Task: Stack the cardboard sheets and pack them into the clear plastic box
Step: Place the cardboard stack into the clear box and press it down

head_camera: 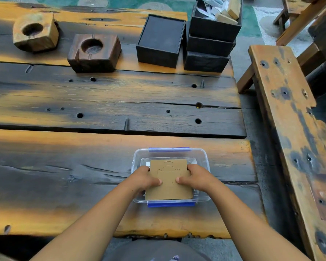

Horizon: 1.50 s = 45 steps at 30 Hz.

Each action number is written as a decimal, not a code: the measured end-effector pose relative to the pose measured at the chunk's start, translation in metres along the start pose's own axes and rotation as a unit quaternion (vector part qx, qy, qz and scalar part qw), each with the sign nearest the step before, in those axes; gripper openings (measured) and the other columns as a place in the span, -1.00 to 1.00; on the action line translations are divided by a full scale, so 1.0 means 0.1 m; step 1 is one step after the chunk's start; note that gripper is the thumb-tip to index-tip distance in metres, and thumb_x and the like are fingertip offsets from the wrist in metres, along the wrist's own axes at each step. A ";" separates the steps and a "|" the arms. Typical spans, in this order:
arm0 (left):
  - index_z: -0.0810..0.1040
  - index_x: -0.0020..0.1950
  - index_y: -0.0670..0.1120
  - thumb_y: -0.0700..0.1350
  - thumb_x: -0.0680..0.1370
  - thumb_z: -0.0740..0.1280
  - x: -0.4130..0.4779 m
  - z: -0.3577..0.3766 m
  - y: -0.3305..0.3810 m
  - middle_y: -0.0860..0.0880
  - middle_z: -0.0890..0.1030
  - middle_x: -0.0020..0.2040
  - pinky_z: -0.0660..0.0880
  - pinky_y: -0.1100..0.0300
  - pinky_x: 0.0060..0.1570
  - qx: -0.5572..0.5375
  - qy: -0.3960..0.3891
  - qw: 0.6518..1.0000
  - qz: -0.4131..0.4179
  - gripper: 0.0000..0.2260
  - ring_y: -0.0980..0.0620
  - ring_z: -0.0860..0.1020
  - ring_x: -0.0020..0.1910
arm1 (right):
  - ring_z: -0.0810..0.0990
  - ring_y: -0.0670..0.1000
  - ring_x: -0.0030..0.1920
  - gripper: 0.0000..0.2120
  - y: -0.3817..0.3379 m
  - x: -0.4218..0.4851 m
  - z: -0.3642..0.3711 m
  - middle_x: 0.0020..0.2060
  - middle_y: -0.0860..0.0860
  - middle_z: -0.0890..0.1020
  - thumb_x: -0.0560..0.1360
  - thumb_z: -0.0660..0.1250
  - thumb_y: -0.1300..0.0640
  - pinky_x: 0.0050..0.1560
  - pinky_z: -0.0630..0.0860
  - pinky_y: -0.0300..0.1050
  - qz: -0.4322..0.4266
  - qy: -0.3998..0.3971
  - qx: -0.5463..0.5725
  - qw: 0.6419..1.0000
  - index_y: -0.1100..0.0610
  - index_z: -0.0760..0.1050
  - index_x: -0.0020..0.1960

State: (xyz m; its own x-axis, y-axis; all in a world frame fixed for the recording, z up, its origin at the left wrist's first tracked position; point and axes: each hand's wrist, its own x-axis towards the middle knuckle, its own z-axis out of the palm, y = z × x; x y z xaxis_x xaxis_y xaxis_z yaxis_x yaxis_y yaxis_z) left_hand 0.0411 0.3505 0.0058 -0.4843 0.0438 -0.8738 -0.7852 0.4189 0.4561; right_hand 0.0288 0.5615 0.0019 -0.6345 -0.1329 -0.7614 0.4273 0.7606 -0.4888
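As the stack of flat brown cardboard sheets (169, 178) lowers into the clear rectangular plastic box (205, 157) near the surface's front edge, left hand (144, 178) and right hand (194, 177) pinch its sides, keeping it level

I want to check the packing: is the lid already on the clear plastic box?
No, the clear plastic box is open, and the left hand and right hand hold the cardboard sheets over it.

Bare table (102, 102) around box (205, 157); black boxes (207, 46) far back.
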 end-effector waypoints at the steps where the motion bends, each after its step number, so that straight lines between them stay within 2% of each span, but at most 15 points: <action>1: 0.47 0.26 -0.08 -0.13 0.47 0.47 0.00 0.00 0.01 0.04 0.60 -0.06 0.47 0.30 -0.59 0.011 -0.004 1.000 -0.004 -0.61 0.09 0.58 -0.21 | 0.61 0.02 0.07 -0.54 -0.01 0.01 -0.01 0.17 0.00 0.64 0.43 0.41 -0.14 0.06 0.54 -0.12 -0.001 -0.006 -0.004 1.000 0.02 0.51 0.26; 4: 0.48 0.25 -0.07 -0.05 0.47 0.47 -0.02 0.00 0.04 -0.01 0.62 0.02 0.48 0.24 -0.48 0.054 -0.001 0.999 -0.002 -0.61 0.07 0.58 -0.19 | 0.59 -0.02 0.00 -0.53 -0.04 0.01 -0.05 0.10 -0.03 0.63 0.44 0.39 -0.18 -0.07 0.51 -0.21 -0.002 -0.026 -0.003 1.000 0.02 0.51 0.27; 6: 0.50 0.20 -0.04 0.02 0.45 0.47 -0.01 0.01 0.05 0.02 0.62 0.00 0.46 0.23 -0.41 0.082 0.010 0.997 0.006 -0.63 0.09 0.58 -0.18 | 0.61 -0.04 -0.02 -0.54 -0.03 0.01 -0.08 0.05 -0.07 0.62 0.44 0.40 -0.18 -0.12 0.52 -0.24 -0.003 -0.048 0.013 0.999 0.00 0.52 0.26; 8: 0.52 0.17 -0.04 0.03 0.44 0.49 -0.01 0.01 0.04 0.05 0.62 -0.08 0.46 0.24 -0.38 0.078 0.020 0.997 0.011 -0.63 0.10 0.58 -0.19 | 0.63 -0.05 0.02 -0.61 -0.01 0.02 -0.10 0.09 -0.06 0.64 0.45 0.41 -0.14 0.00 0.56 -0.18 -0.003 -0.072 0.049 0.996 -0.02 0.53 0.22; 10: 0.53 0.19 -0.08 0.02 0.43 0.50 0.01 0.03 0.03 0.00 0.65 -0.01 0.54 0.17 -0.25 0.074 0.029 0.997 0.013 -0.61 0.02 0.62 -0.10 | 0.65 -0.02 0.07 -0.63 0.02 0.03 -0.10 0.14 -0.02 0.65 0.46 0.42 -0.09 0.14 0.58 -0.08 0.005 -0.079 0.077 0.994 0.01 0.54 0.21; 11: 0.52 0.20 -0.10 0.01 0.44 0.49 0.02 0.04 0.03 -0.05 0.65 0.05 0.58 0.11 -0.13 0.071 0.033 0.997 0.013 -0.60 -0.04 0.63 -0.03 | 0.65 -0.01 0.07 -0.62 0.03 0.04 -0.09 0.14 -0.01 0.65 0.46 0.43 -0.07 0.16 0.58 -0.06 0.009 -0.075 0.082 0.994 0.04 0.54 0.23; 13: 0.51 0.24 -0.13 -0.02 0.46 0.48 0.03 0.08 0.03 -0.10 0.64 0.14 0.59 0.00 0.09 0.064 0.042 0.997 0.015 -0.59 -0.12 0.62 0.08 | 0.64 -0.02 0.04 -0.61 0.03 0.05 -0.06 0.12 -0.03 0.64 0.45 0.44 -0.06 0.09 0.57 -0.12 0.010 -0.063 0.076 0.995 0.04 0.53 0.22; 14: 0.51 0.25 -0.14 -0.03 0.47 0.48 0.03 0.10 0.03 -0.11 0.64 0.17 0.57 -0.04 0.14 0.061 0.042 0.997 0.017 -0.59 -0.13 0.62 0.10 | 0.64 -0.01 0.03 -0.62 0.03 0.05 -0.05 0.10 -0.03 0.64 0.44 0.44 -0.06 0.06 0.56 -0.13 0.010 -0.058 0.070 0.996 0.03 0.53 0.22; 16: 0.50 0.27 -0.14 -0.05 0.47 0.47 0.04 0.11 0.02 -0.12 0.63 0.19 0.56 -0.08 0.19 0.050 0.040 0.998 0.018 -0.58 -0.14 0.61 0.12 | 0.63 0.03 0.09 -0.59 0.03 0.06 -0.05 0.14 0.00 0.64 0.44 0.44 -0.05 0.14 0.56 -0.07 0.014 -0.056 0.061 0.996 0.04 0.52 0.25; 19: 0.49 0.28 -0.15 -0.06 0.47 0.48 0.05 0.10 0.01 -0.13 0.63 0.19 0.55 -0.09 0.20 0.045 0.039 0.998 0.018 -0.57 -0.14 0.61 0.13 | 0.62 0.06 0.13 -0.55 0.03 0.06 -0.06 0.20 0.03 0.63 0.45 0.44 -0.02 0.23 0.55 -0.02 0.019 -0.058 0.052 0.997 0.07 0.51 0.29; 25: 0.48 0.24 -0.13 -0.05 0.48 0.45 0.07 0.15 0.01 -0.12 0.61 0.20 0.54 -0.06 0.22 0.055 0.058 0.997 0.018 -0.61 -0.14 0.59 0.14 | 0.60 0.03 0.08 -0.58 0.02 0.06 -0.02 0.18 0.00 0.62 0.49 0.39 -0.04 0.09 0.53 -0.11 0.008 -0.039 0.027 0.999 0.05 0.48 0.30; 31: 0.47 0.20 -0.13 -0.04 0.49 0.44 0.07 0.17 0.02 -0.13 0.60 0.19 0.54 -0.01 0.20 0.085 0.075 0.993 0.019 -0.65 -0.13 0.59 0.13 | 0.60 0.06 0.12 -0.60 0.01 0.05 -0.01 0.20 0.04 0.61 0.50 0.37 -0.07 0.15 0.53 -0.05 0.008 -0.025 -0.005 1.000 0.06 0.47 0.28; 38: 0.41 0.28 -0.12 0.05 0.49 0.42 0.10 0.17 -0.03 -0.11 0.57 0.25 0.51 -0.04 0.23 0.140 0.090 0.986 0.028 -0.54 -0.13 0.56 0.19 | 0.60 0.09 0.16 -0.58 0.03 0.07 0.05 0.20 0.06 0.61 0.49 0.37 -0.09 0.24 0.53 0.07 0.015 -0.001 -0.024 1.000 0.09 0.47 0.27; 42: 0.35 0.30 -0.11 0.09 0.50 0.40 0.12 0.19 -0.02 -0.11 0.56 0.25 0.50 0.07 0.09 0.178 0.104 0.978 0.037 -0.51 -0.13 0.55 0.18 | 0.59 0.09 0.15 -0.56 0.03 0.08 0.08 0.19 0.03 0.61 0.47 0.38 -0.11 0.21 0.54 0.05 0.020 0.023 -0.034 0.999 0.04 0.45 0.28; 45: 0.36 0.30 -0.13 0.11 0.50 0.40 0.12 0.18 0.01 -0.12 0.56 0.26 0.42 0.15 -0.02 0.207 0.100 0.973 0.031 -0.50 -0.12 0.55 0.19 | 0.58 0.09 0.13 -0.57 0.02 0.06 0.12 0.20 0.05 0.61 0.47 0.38 -0.11 0.11 0.53 -0.04 0.025 0.035 -0.031 0.999 0.05 0.44 0.26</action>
State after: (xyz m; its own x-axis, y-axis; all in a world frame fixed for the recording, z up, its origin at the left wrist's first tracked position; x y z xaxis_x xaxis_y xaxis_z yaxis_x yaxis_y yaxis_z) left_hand 0.0414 0.3674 -0.0076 -0.6234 -0.0805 -0.7778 -0.5498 0.7524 0.3628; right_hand 0.0336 0.5551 -0.0090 -0.6575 -0.0501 -0.7518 0.4201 0.8039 -0.4210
